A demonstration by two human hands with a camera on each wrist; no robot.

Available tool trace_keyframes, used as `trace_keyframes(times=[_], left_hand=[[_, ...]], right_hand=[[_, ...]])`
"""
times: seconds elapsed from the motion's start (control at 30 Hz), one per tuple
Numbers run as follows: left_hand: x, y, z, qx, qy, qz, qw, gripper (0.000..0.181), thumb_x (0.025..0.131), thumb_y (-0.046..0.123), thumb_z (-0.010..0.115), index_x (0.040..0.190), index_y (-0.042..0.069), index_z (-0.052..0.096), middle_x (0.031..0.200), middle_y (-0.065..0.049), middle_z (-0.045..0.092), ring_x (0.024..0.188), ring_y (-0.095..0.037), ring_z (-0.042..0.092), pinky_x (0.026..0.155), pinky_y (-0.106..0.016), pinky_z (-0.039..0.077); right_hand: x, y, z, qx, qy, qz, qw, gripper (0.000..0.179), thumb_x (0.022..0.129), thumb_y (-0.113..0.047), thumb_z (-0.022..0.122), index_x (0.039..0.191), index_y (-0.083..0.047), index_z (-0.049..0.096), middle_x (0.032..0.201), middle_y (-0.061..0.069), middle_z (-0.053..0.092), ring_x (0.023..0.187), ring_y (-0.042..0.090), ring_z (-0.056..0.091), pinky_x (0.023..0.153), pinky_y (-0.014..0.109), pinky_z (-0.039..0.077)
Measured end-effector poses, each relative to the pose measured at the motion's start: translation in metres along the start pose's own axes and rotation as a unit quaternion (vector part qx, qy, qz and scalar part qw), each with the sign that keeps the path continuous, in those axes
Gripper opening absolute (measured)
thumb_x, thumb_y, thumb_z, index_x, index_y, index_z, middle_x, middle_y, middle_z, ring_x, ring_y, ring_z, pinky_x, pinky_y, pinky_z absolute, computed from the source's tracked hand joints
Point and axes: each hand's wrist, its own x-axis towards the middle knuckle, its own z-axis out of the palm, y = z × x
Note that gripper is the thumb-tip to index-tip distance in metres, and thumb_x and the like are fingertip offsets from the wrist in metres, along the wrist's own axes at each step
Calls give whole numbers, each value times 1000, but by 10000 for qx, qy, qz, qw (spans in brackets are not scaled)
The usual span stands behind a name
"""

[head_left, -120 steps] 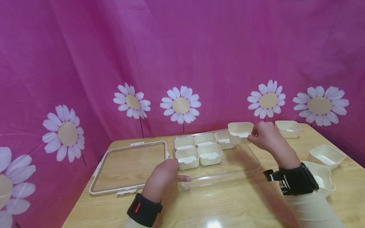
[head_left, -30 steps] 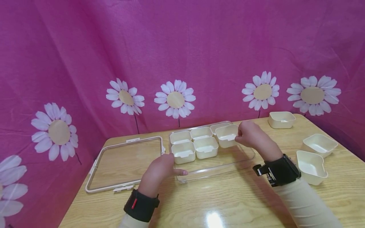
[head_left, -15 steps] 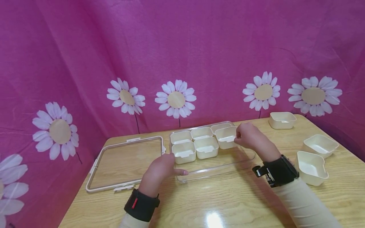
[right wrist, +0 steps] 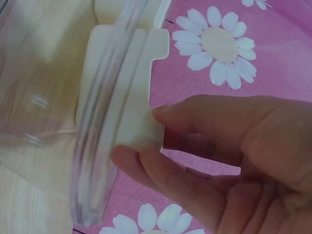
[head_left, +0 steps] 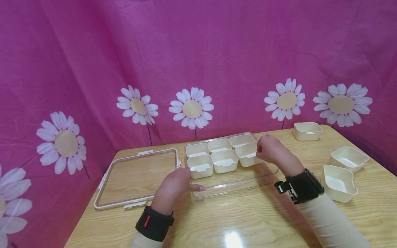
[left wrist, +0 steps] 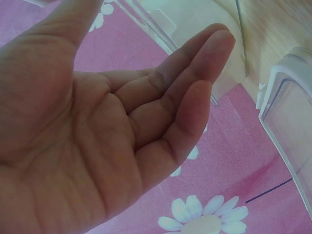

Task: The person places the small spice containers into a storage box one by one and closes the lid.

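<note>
My right hand (head_left: 276, 151) pinches the right rim of a small cream bin (head_left: 248, 154), low at the right end of the front row in the clear tray (head_left: 235, 188). In the right wrist view, thumb and fingers grip that bin (right wrist: 131, 97) behind the tray's clear wall (right wrist: 92, 146). Two cream bins, one here (head_left: 224, 162), stand to its left; three more, including this bin (head_left: 220, 144), form the back row. My left hand (head_left: 175, 186) is at the tray's left side, thumb by its front corner. The left wrist view shows the fingers (left wrist: 195, 63) loosely extended, holding nothing.
A clear lid with a white frame (head_left: 176, 155) and clips lies left of the tray. On the right of the wooden table (head_left: 263, 220) are three loose cream bins (head_left: 307, 131), two close together nearer me. A pink flowered cloth (head_left: 235, 62) hangs behind.
Four seconds ago the right hand held the bin over the tray's back right; it has come forward and down into the front row. The left hand stays at the tray's left side.
</note>
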Motion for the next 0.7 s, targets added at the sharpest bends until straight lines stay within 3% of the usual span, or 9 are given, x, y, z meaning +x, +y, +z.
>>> trace_keyframes(times=[0.27,0.7], left_hand=[[-1,-1,1,-45,57,29,10000,73,75,43,89,120,-7,61,94,-14,65,82,-23,57,79,-39,51],[-3,1,-1,-179,28,-35,9998,75,76,42,89,125,-7,60,106,-17,67,91,-26,61,88,-44,52]], right_hand=[[1,2,5,-38,-32,-134,9999,16,79,6,70,66,-2,64,68,7,55,67,23,51,62,36,46],[3,3,14,-159,82,-263,9995,23,73,15,57,60,-4,58,61,3,50,58,20,48,55,32,42]])
